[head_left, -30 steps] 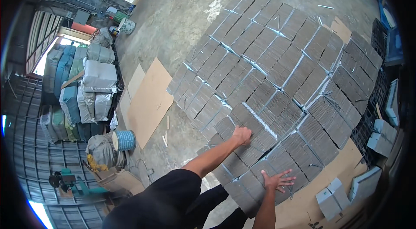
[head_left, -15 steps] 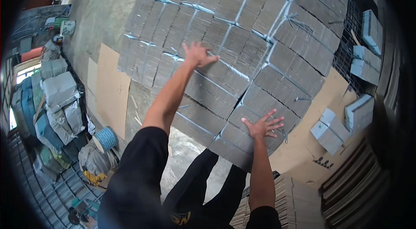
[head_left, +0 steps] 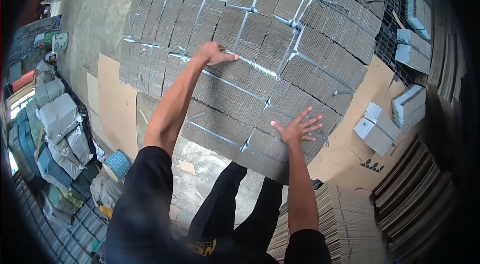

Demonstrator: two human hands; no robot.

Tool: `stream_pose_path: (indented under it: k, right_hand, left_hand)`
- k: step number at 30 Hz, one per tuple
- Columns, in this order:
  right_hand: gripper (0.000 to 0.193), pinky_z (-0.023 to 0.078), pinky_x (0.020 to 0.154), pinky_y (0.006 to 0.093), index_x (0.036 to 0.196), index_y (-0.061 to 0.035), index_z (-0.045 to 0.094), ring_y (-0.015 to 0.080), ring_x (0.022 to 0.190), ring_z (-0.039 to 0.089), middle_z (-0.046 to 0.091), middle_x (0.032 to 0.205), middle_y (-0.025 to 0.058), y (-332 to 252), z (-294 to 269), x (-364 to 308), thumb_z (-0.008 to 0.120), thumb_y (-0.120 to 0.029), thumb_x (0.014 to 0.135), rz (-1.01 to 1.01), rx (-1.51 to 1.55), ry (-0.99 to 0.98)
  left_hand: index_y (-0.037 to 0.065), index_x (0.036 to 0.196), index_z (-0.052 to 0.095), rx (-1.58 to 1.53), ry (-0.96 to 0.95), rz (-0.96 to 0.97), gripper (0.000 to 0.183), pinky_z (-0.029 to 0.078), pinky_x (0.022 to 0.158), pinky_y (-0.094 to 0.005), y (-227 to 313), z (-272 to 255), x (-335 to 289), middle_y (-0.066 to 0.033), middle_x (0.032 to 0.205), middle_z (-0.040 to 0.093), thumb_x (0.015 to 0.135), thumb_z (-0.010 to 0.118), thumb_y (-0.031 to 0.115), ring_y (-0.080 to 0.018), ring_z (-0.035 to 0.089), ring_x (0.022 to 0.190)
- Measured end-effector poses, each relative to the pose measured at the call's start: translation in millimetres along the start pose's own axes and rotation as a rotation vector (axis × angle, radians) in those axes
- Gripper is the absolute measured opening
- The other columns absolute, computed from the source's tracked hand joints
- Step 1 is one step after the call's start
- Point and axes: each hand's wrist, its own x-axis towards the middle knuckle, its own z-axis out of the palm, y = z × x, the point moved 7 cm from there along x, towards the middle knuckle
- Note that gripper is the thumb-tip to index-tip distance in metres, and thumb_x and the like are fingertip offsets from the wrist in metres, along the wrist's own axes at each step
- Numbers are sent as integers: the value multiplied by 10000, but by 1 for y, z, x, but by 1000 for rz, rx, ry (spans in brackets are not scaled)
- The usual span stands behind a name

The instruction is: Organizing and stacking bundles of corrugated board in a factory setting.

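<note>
A big stack of grey-brown corrugated cardboard bundles (head_left: 240, 81), tied with pale blue plastic strapping, fills the middle of the view. My left hand (head_left: 215, 55) is at the top edge of a near bundle, beside a whitish seam. Its thumb points right along that edge, while the other fingers are bent over and partly hidden. Lower and to the right, my right hand (head_left: 297, 129) presses flat against the stack's near right corner, fingers spread wide.
Small tied cardboard bundles (head_left: 376, 128) lie at the right on flat brown sheets, by a black grid pallet (head_left: 395, 4). Stacked cardboard (head_left: 345, 224) stands at lower right. Wrapped bales (head_left: 60, 116) and a blue twine spool (head_left: 118, 165) are on the left.
My left hand's spread fingers have bent over the bundle's edge. The dark gap between two near bundles has narrowed. My right hand stays spread on the stack, which sits farther up and left in view.
</note>
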Motion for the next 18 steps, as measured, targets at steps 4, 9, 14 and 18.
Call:
stream_pose_path:
  k: [4, 9, 14, 18]
  right_hand:
    - [1583, -14, 915, 822, 1422, -141, -312, 558, 1256, -374, -418, 1371, 335, -3, 4, 0, 838, -663, 469, -9, -3, 3]
    - [1554, -19, 918, 819, 1442, -128, -274, 562, 1272, -349, -386, 1385, 352, -4, 0, -4, 827, -663, 485, 6, -12, -13]
    - [1555, -20, 918, 819, 1440, -123, -277, 561, 1266, -358, -389, 1382, 354, -7, -4, -3, 822, -670, 486, 9, -5, -16]
    - [1556, -21, 915, 821, 1439, -122, -280, 560, 1263, -363, -389, 1380, 356, -3, -4, 0, 822, -670, 487, 25, -31, -26]
  left_hand:
    - [15, 1186, 638, 6, 13, 31, 1006, 447, 991, -422, -3, -4, -2, -241, 1176, 620, 580, 618, 818, -369, 582, 1134]
    - [28, 1184, 640, 13, 12, 2, 1024, 445, 990, -433, -8, -2, -8, -243, 1171, 619, 572, 597, 847, -379, 575, 1135]
    - [19, 1195, 628, -5, 33, 6, 1038, 447, 984, -438, -8, 1, -9, -251, 1157, 621, 582, 581, 855, -386, 573, 1133]
    - [16, 1193, 626, 10, -19, -8, 1054, 422, 1011, -416, -2, 0, -7, -230, 1202, 599, 579, 563, 871, -347, 564, 1154]
